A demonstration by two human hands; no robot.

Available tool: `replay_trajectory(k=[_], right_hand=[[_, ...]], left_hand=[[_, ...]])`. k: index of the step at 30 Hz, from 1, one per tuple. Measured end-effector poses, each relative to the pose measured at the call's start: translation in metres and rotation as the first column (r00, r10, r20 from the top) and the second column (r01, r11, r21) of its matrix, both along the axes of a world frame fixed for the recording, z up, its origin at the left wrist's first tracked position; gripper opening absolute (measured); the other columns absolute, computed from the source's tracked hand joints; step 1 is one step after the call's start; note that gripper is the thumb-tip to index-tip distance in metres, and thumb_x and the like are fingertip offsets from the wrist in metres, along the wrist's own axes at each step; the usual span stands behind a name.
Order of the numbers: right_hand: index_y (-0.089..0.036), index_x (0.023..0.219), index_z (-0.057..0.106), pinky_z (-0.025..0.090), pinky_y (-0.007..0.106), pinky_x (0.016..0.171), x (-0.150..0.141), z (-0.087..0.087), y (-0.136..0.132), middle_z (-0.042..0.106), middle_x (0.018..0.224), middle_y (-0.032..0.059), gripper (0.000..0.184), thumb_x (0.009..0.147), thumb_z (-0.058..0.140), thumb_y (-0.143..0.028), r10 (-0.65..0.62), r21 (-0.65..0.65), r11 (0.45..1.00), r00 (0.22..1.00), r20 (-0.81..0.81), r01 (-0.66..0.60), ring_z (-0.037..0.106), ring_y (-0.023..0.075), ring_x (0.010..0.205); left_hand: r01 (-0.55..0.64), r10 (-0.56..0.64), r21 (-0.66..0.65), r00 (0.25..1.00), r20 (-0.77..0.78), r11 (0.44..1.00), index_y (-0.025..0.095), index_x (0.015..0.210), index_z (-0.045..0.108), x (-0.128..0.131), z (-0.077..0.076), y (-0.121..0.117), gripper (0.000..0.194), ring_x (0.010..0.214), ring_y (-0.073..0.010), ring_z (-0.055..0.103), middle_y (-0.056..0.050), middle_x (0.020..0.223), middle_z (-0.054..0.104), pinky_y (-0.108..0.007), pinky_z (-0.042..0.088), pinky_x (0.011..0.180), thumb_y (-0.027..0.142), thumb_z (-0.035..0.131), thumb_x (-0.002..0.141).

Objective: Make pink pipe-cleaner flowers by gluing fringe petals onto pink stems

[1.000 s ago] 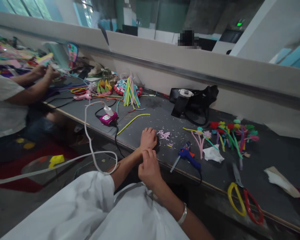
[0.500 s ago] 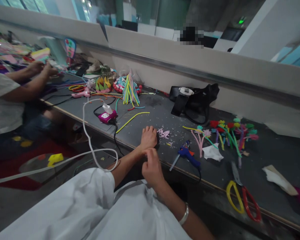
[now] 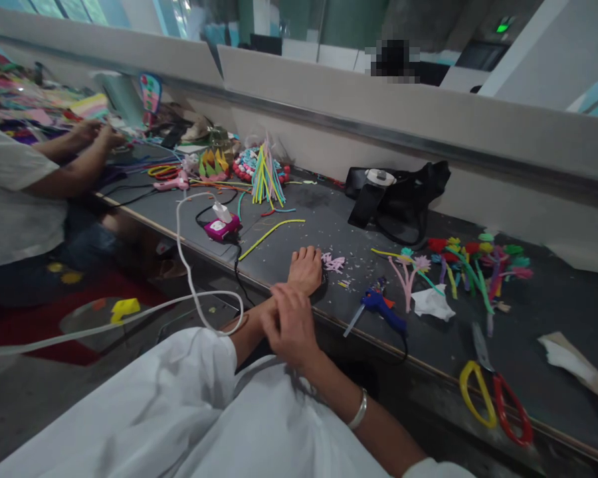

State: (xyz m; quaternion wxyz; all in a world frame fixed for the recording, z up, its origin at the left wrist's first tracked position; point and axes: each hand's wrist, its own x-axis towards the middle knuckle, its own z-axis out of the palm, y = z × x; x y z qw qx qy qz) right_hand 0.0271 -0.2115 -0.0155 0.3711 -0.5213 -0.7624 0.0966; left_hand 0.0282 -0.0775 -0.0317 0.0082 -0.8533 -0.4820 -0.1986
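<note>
My left hand (image 3: 306,271) rests palm down on the dark tabletop near its front edge, fingers stretched out and holding nothing. Just right of its fingertips lies a small heap of pale pink pipe cleaner pieces (image 3: 333,263). My right hand (image 3: 292,326) lies across my left wrist, its fingers extended and its thumb apart, with no object in it. A blue hot glue gun (image 3: 385,312) with a clear glue stick lies to the right. Beyond the left hand stretches a bent yellow pipe cleaner (image 3: 272,237).
Scissors (image 3: 486,358) with yellow and red handles overhang the table edge. Pipe cleaner flowers (image 3: 478,262) lie at right, near crumpled white paper (image 3: 433,303). A purple power socket (image 3: 222,228) and white cable (image 3: 185,249) are at left. A co-worker's hands (image 3: 99,135) work farther left.
My right hand has uncurled from a bent-finger pose and moved slightly left onto my left wrist. My left hand stays on the table. The view has shifted a little.
</note>
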Motion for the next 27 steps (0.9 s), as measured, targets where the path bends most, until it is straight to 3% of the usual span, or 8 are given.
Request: replay_trajectory(k=[2, 5, 11, 14, 17, 19, 22, 27], right_hand=[[-0.016, 0.136, 0.046, 0.024, 0.048, 0.113, -0.006, -0.01, 0.002, 0.054, 0.136, 0.0122, 0.052, 0.09, 0.051, -0.042, 0.184, 0.056, 0.98, 0.974, 0.133, -0.193, 0.039, 0.0263, 0.131], [-0.019, 0.144, 0.038, 0.018, 0.049, 0.116, -0.005, -0.026, 0.006, 0.048, 0.145, 0.0103, 0.066, 0.089, 0.053, -0.052, 0.201, 0.084, 0.97, 0.945, 0.258, -0.229, 0.031, 0.0262, 0.139], [-0.025, 0.137, 0.049, 0.021, 0.055, 0.111, 0.065, -0.027, -0.003, 0.047, 0.144, 0.0112, 0.047, 0.092, 0.054, -0.039, -0.22, 0.176, 0.969, 0.925, 0.31, 0.171, 0.032, 0.0302, 0.138], [-0.018, 0.124, 0.059, 0.036, 0.045, 0.102, 0.132, -0.02, -0.011, 0.06, 0.124, 0.0139, 0.034, 0.094, 0.05, -0.032, -0.518, 0.261, 0.846, 0.831, 0.204, 0.464, 0.048, 0.0267, 0.12], [-0.017, 0.11, 0.067, 0.04, 0.038, 0.094, 0.205, -0.012, -0.002, 0.066, 0.104, 0.0106, 0.029, 0.095, 0.045, -0.029, -0.68, 0.212, 0.733, 0.698, 0.225, 0.646, 0.053, 0.0232, 0.102], [-0.017, 0.11, 0.069, 0.038, 0.038, 0.091, 0.242, -0.008, 0.014, 0.065, 0.101, 0.0114, 0.031, 0.095, 0.043, -0.026, -0.721, 0.132, 0.655, 0.562, 0.405, 0.744, 0.052, 0.0245, 0.099], [-0.015, 0.102, 0.073, 0.036, 0.04, 0.084, 0.272, -0.007, 0.042, 0.064, 0.097, 0.0159, 0.029, 0.091, 0.048, -0.024, -0.699, 0.093, 0.64, 0.527, 0.484, 0.763, 0.051, 0.0286, 0.098], [-0.007, 0.088, 0.073, 0.033, 0.043, 0.083, 0.277, -0.014, 0.069, 0.063, 0.097, 0.0226, 0.027, 0.087, 0.048, -0.017, -0.685, 0.086, 0.639, 0.514, 0.516, 0.765, 0.047, 0.0338, 0.104]], left_hand=[[-0.009, 0.008, 0.01, 1.0, 0.018, 1.0, 0.015, 0.121, 0.053, 0.0, 0.001, 0.0, 0.033, 0.107, -0.0299, 0.045, -0.016, 0.118, 0.053, -0.045, 0.032, 0.089, 0.021, 0.038, 0.092], [-0.03, 0.03, 0.002, 0.998, 0.062, 1.0, 0.016, 0.123, 0.053, -0.001, 0.003, 0.003, 0.034, 0.108, -0.0299, 0.045, -0.016, 0.119, 0.052, -0.044, 0.033, 0.09, 0.02, 0.041, 0.091], [-0.006, 0.005, 0.006, 0.993, 0.118, 1.0, 0.019, 0.124, 0.055, -0.027, -0.003, -0.003, 0.037, 0.104, -0.0292, 0.046, -0.014, 0.12, 0.054, -0.043, 0.035, 0.084, 0.018, 0.047, 0.088], [-0.006, -0.019, 0.101, 0.97, 0.241, 0.995, 0.02, 0.121, 0.058, -0.055, -0.013, -0.011, 0.033, 0.1, -0.0271, 0.047, -0.012, 0.112, 0.058, -0.041, 0.036, 0.082, 0.019, 0.047, 0.089], [0.018, -0.058, 0.119, 0.938, 0.342, 0.993, 0.02, 0.107, 0.063, -0.072, -0.02, -0.011, 0.024, 0.093, -0.0241, 0.049, -0.009, 0.1, 0.06, -0.039, 0.037, 0.08, 0.018, 0.047, 0.089], [0.058, -0.097, 0.121, 0.933, 0.346, 0.991, 0.02, 0.102, 0.065, -0.071, -0.021, -0.007, 0.021, 0.092, -0.0234, 0.05, -0.008, 0.097, 0.061, -0.038, 0.037, 0.079, 0.018, 0.049, 0.088], [0.128, -0.163, 0.13, 0.937, 0.309, 0.983, 0.02, 0.1, 0.066, -0.058, -0.019, 0.002, 0.021, 0.091, -0.0235, 0.05, -0.008, 0.097, 0.063, -0.038, 0.036, 0.078, 0.017, 0.05, 0.087], [0.167, -0.202, 0.151, 0.944, 0.26, 0.974, 0.018, 0.1, 0.065, -0.043, -0.022, 0.008, 0.021, 0.091, -0.0244, 0.051, -0.01, 0.098, 0.063, -0.038, 0.036, 0.076, 0.018, 0.049, 0.087]])
